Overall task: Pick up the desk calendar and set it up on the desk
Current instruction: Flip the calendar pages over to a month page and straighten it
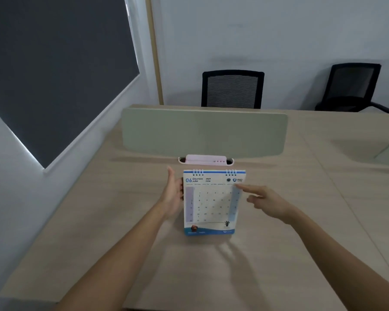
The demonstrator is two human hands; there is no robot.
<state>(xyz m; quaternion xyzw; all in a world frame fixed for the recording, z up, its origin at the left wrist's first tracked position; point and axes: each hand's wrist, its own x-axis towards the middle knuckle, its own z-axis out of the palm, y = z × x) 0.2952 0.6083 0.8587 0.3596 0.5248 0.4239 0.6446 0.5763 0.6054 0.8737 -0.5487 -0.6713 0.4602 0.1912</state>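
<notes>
A white spiral-bound desk calendar (212,205) showing June stands upright on the light wooden desk (99,221), its blue bottom edge on the surface. My left hand (173,196) grips its left edge, thumb on the front and fingers behind. My right hand (267,199) hovers at its right side with fingers spread, the index fingertip touching the upper right of the page. The calendar's back and stand are hidden.
A pink and white holder (206,160) sits just behind the calendar, against a pale green divider panel (202,131). Two black mesh chairs (233,89) stand beyond the desk. A window with a dark blind (54,63) is on the left wall.
</notes>
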